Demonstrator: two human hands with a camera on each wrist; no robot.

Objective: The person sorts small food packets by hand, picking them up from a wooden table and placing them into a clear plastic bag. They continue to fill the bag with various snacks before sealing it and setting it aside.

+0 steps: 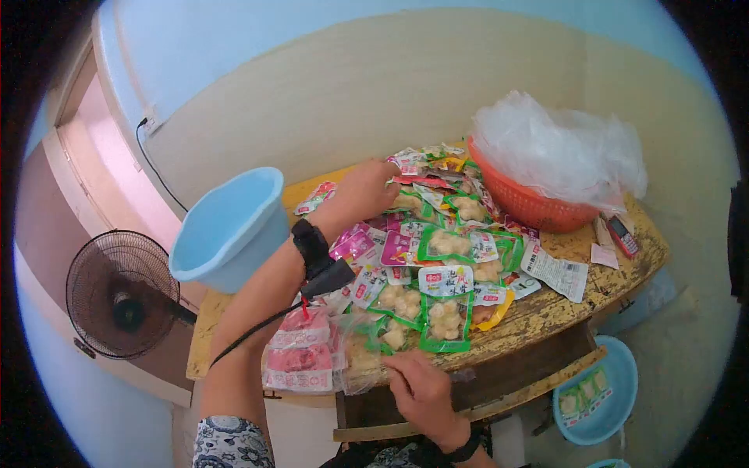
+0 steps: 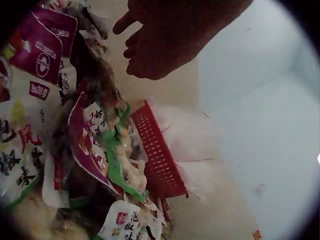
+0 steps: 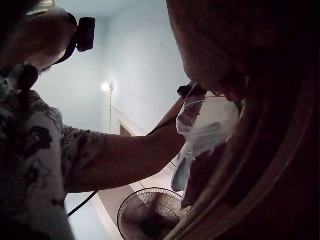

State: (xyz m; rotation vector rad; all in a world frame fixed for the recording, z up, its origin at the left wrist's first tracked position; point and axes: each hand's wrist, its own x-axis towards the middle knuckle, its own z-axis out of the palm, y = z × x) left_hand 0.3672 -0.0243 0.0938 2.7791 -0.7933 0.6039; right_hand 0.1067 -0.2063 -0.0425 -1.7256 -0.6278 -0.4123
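Over the far side of a heap of snack packets [image 1: 446, 246] my left hand [image 1: 363, 195] reaches, its fingertips right by the packets at the back. In the left wrist view this hand [image 2: 165, 42] has its fingers loosely bent and nothing shows in them. My right hand [image 1: 425, 394], low at the table's front edge, pinches the edge of a clear plastic bag [image 1: 357, 355]. Pink packets [image 1: 300, 355] lie at that bag's left side. In the right wrist view the clear bag [image 3: 212, 125] hangs by the dark, close-up right hand.
A light blue basin [image 1: 226, 226] stands left of the heap. The red basket [image 1: 530, 199] at the back right holds clear plastic bags [image 1: 558, 148]. A phone [image 1: 622, 236] lies at the right edge. Below are an open drawer [image 1: 499, 382] and another blue basin [image 1: 620, 366] with packets.
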